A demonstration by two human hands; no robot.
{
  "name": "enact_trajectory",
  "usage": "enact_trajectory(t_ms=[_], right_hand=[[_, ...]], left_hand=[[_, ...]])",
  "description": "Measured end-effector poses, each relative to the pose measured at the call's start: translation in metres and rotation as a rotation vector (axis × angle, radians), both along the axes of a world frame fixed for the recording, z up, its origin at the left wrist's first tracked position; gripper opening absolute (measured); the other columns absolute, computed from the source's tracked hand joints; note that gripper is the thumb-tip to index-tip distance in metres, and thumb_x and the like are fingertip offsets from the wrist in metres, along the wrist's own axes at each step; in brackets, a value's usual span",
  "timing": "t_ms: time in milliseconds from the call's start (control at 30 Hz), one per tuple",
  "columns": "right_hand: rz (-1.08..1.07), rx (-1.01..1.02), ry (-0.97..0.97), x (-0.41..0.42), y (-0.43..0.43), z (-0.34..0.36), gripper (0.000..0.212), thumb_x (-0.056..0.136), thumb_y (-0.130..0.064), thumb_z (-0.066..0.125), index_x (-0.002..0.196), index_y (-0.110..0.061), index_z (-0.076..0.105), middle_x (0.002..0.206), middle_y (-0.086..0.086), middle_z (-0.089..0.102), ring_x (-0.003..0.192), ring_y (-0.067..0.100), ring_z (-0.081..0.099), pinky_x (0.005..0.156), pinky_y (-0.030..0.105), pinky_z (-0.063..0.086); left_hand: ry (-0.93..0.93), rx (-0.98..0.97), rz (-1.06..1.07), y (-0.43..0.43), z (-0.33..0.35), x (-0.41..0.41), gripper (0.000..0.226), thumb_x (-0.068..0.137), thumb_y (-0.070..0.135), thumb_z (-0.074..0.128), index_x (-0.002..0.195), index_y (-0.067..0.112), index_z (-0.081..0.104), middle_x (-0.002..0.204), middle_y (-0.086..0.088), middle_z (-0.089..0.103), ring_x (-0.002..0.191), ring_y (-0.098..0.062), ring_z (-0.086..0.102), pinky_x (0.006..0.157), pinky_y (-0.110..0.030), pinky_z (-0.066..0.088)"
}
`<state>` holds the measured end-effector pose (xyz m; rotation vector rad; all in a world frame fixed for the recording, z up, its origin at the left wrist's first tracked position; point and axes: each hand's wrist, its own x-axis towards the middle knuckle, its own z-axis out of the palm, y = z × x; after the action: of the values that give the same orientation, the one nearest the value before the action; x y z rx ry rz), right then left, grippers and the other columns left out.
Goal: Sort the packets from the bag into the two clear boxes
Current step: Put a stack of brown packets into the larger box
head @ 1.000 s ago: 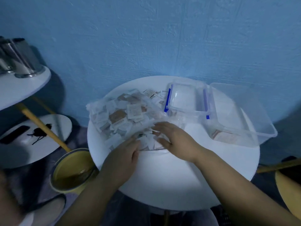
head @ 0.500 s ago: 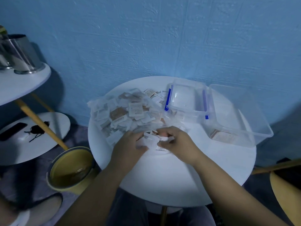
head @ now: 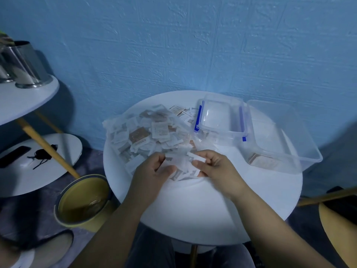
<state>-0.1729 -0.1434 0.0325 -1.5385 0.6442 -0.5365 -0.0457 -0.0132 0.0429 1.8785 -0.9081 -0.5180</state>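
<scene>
- cups (head: 29, 68) of steel stand far left on a side counter, and a yellow bin (head: 83, 202) sits on the floor below; neither belongs to my job.
- on the round white counter (head: 212, 213) the bag (head: 119, 124) lies left of centre, bulging with white and brown packets (head: 139, 135); a few loose packets (head: 181, 111) lie just behind it.
- my left hand (head: 152, 171) is at the bag's near edge, fingers curled round a small clump (head: 183, 172) of white ones there.
- my right hand (head: 218, 169) is just beside it, thumb and forefinger pinching one white packet (head: 195, 158); the other fingers are bent under, and i cannot tell whether they hold more.
- right of the bag stands the small clear box (head: 218, 117) with blue clips; i can make out no packets in it.
- just beside that, further right, is the large clear box (head: 280, 132), with a low stack of brown packets (head: 264, 161) in its near corner.
- my judgement: the sorting is barely begun. one box has a handful, the other seems to have none, and nearly the whole bag is left to go through.
</scene>
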Motion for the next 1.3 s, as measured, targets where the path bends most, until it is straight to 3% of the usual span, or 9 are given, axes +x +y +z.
enact_trajectory(t_ms=[200,533,633,767,833,933,1033,1167,1300], right_hand=[[-0.088,0.062,-0.098,-0.026,0.002,0.014,0.011,0.090,-0.004,0.054,0.092,-0.014,0.059,0.075,0.000,0.065,0.066,0.011,0.060,0.066,0.023,0.054],[-0.488,0.155,-0.133,-0.096,0.006,-0.008,0.025,0.092,-0.001,0.047,0.096,-0.024,0.058,0.085,-0.002,0.068,0.073,0.012,0.063,0.072,0.030,0.051],[-0.452,0.056,-0.043,-0.103,0.010,-0.015,0.023,0.091,-0.004,0.051,0.096,-0.024,0.060,0.086,-0.001,0.068,0.079,0.015,0.062,0.080,0.035,0.048],[-0.335,-0.103,0.058,-0.093,0.020,-0.019,0.023,0.090,-0.004,0.053,0.095,-0.025,0.059,0.091,-0.009,0.067,0.081,-0.002,0.061,0.072,0.010,0.045],[-0.300,-0.033,0.010,-0.089,0.021,-0.019,0.023,0.091,-0.003,0.052,0.095,-0.025,0.060,0.089,-0.009,0.069,0.080,0.002,0.063,0.070,0.013,0.048],[-0.280,0.014,-0.023,-0.090,0.019,-0.020,0.023,0.091,-0.001,0.052,0.096,-0.023,0.058,0.090,-0.003,0.070,0.075,0.007,0.064,0.067,0.020,0.048],[-0.284,-0.066,-0.017,-0.092,0.019,-0.020,0.029,0.091,-0.001,0.051,0.099,-0.028,0.055,0.091,-0.009,0.065,0.067,-0.003,0.058,0.066,0.012,0.045],[-0.262,-0.368,0.070,-0.091,0.022,-0.021,0.037,0.092,-0.006,0.047,0.107,-0.040,0.046,0.110,-0.023,0.054,0.100,-0.018,0.049,0.084,-0.001,0.032],[-0.232,-0.525,0.093,-0.087,0.026,-0.030,0.037,0.085,-0.010,0.044,0.106,-0.040,0.046,0.109,-0.018,0.052,0.102,-0.010,0.048,0.085,0.001,0.032]], left_hand=[[0.384,-0.234,0.043,-0.013,0.007,-0.020,0.012,0.085,0.017,0.064,0.093,0.025,0.061,0.085,0.009,0.073,0.080,-0.009,0.069,0.072,-0.024,0.054],[0.423,-0.161,0.058,-0.034,-0.029,-0.069,0.025,0.081,0.027,0.065,0.105,0.027,0.057,0.100,0.004,0.070,0.092,-0.015,0.066,0.087,-0.048,0.051],[0.444,-0.181,0.065,-0.038,-0.032,-0.077,0.016,0.088,0.019,0.061,0.097,0.031,0.057,0.097,0.006,0.071,0.091,-0.013,0.066,0.087,-0.046,0.052],[0.533,-0.226,-0.027,-0.040,-0.032,-0.089,0.013,0.091,0.018,0.057,0.099,0.028,0.057,0.100,0.004,0.069,0.090,-0.011,0.067,0.077,-0.036,0.055],[0.554,-0.225,-0.035,-0.039,-0.031,-0.092,0.014,0.093,0.014,0.052,0.099,0.026,0.057,0.099,0.004,0.069,0.090,-0.010,0.067,0.074,-0.032,0.056],[0.471,-0.188,-0.046,-0.036,-0.032,-0.089,0.011,0.092,0.016,0.054,0.098,0.025,0.058,0.094,0.007,0.071,0.089,-0.011,0.068,0.077,-0.033,0.055],[0.261,-0.109,-0.057,-0.034,-0.031,-0.084,0.004,0.093,0.027,0.051,0.094,0.029,0.055,0.091,0.010,0.067,0.086,-0.008,0.064,0.077,-0.029,0.052],[0.108,-0.081,-0.175,-0.034,-0.029,-0.094,0.010,0.097,0.028,0.039,0.106,0.031,0.042,0.095,0.017,0.058,0.088,0.007,0.055,0.070,-0.006,0.041],[0.086,-0.068,-0.287,-0.033,-0.036,-0.105,0.031,0.094,0.026,0.048,0.115,0.042,0.032,0.102,0.024,0.055,0.095,0.011,0.053,0.082,-0.003,0.039]])
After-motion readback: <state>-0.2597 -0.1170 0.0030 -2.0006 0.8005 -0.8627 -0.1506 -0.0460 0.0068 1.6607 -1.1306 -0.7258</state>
